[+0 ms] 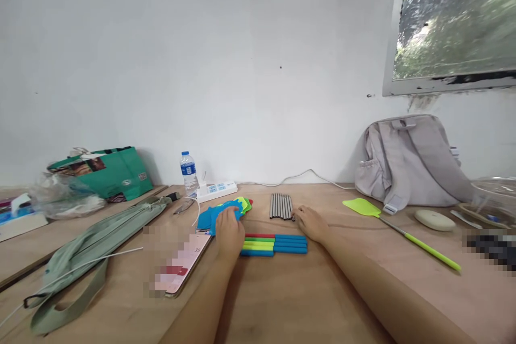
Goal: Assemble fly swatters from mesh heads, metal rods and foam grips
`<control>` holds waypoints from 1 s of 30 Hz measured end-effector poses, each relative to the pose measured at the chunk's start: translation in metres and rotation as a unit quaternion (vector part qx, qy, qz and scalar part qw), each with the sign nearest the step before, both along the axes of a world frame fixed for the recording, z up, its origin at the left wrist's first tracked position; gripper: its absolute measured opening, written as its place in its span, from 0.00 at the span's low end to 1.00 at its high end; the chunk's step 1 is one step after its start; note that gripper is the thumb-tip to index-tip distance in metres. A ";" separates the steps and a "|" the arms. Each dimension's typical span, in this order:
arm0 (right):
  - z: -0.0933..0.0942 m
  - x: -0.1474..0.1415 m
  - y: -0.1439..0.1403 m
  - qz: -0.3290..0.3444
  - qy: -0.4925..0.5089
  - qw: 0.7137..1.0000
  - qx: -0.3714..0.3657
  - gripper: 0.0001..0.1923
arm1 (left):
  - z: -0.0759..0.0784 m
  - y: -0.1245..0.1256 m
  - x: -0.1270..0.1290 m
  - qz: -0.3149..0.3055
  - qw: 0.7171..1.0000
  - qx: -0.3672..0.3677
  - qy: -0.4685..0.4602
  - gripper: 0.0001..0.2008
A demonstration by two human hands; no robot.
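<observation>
My left hand [229, 231] is closed on a blue fly swatter head [213, 221] at the top of a pile. Green, yellow-green and red swatter heads [245, 205] peek out behind it. A row of thin metal rods [280, 206] lies side by side at the centre. At the row's right end, my right hand [308, 223] has its fingers curled at the last rod, partly hiding it. Between my forearms lie coloured handle tubes: red, green, yellow and blue ones [257, 252] on the left, several blue ones [291, 244] on the right.
An assembled yellow-green fly swatter [363, 206] lies to the right, near a white oval case [434, 220] and a grey backpack [407, 161]. To the left are a phone [185, 269], a green strap bag [100, 236], a water bottle [188, 172] and a power strip [220, 191].
</observation>
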State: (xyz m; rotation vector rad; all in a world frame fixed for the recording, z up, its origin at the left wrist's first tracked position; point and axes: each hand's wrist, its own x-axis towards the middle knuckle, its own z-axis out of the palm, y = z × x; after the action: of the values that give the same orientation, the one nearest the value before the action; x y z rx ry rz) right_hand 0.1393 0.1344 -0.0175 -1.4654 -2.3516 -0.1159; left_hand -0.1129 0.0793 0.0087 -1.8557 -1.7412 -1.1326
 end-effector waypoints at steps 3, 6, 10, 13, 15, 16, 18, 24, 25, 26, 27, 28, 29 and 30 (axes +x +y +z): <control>0.000 0.003 -0.003 -0.005 0.000 1.000 -0.004 0.15 | -0.012 0.014 -0.014 0.050 0.997 -0.048 0.026 0.22; 0.002 0.004 -0.005 -0.011 -0.005 1.000 -0.006 0.14 | -0.024 0.020 -0.019 0.072 0.990 -0.103 0.059 0.24; 0.005 0.002 -0.008 -0.011 -0.008 1.000 -0.007 0.14 | -0.032 0.024 -0.023 0.052 0.986 -0.152 0.045 0.26; 0.005 0.002 -0.009 -0.020 -0.002 1.000 -0.012 0.12 | -0.034 0.028 -0.027 0.021 0.988 -0.154 0.006 0.27; 0.003 0.003 -0.008 -0.045 0.008 0.999 -0.016 0.11 | -0.036 0.032 -0.029 -0.020 0.989 -0.142 -0.027 0.28; 0.002 0.004 -0.007 -0.062 0.014 0.998 -0.019 0.11 | -0.037 0.034 -0.031 -0.042 0.989 -0.135 -0.042 0.28; -0.001 0.005 -0.004 -0.104 0.029 0.994 -0.028 0.11 | -0.038 0.036 -0.032 -0.076 0.988 -0.118 -0.070 0.28; -0.010 0.015 0.005 -0.195 0.060 0.978 -0.051 0.12 | -0.032 0.035 -0.030 -0.090 0.985 -0.106 -0.103 0.28; -0.011 0.017 0.006 -0.197 0.062 0.977 -0.052 0.12 | -0.030 0.035 -0.030 -0.096 0.984 -0.102 -0.106 0.28; -0.012 0.020 0.007 -0.199 0.063 0.976 -0.052 0.11 | -0.028 0.034 -0.030 -0.104 0.984 -0.093 -0.113 0.29; -0.012 0.023 0.008 -0.203 0.065 0.976 -0.052 0.12 | -0.027 0.033 -0.029 -0.113 0.982 -0.083 -0.124 0.29; -0.013 0.027 0.009 -0.208 0.068 0.974 -0.052 0.12 | -0.026 0.033 -0.029 -0.121 0.980 -0.072 -0.140 0.29; -0.013 0.031 0.009 -0.213 0.070 0.973 -0.052 0.13 | -0.025 0.033 -0.028 -0.128 0.977 -0.061 -0.160 0.28; -0.013 0.035 0.009 -0.215 0.073 0.972 -0.052 0.13 | -0.024 0.033 -0.027 -0.131 0.973 -0.051 -0.183 0.28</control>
State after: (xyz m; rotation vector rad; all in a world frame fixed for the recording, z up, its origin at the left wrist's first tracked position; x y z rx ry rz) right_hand 0.1742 0.1435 -0.0303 -1.9458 -1.9186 0.0050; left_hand -0.1403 0.1121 -0.0149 -2.0911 -1.8063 -1.6023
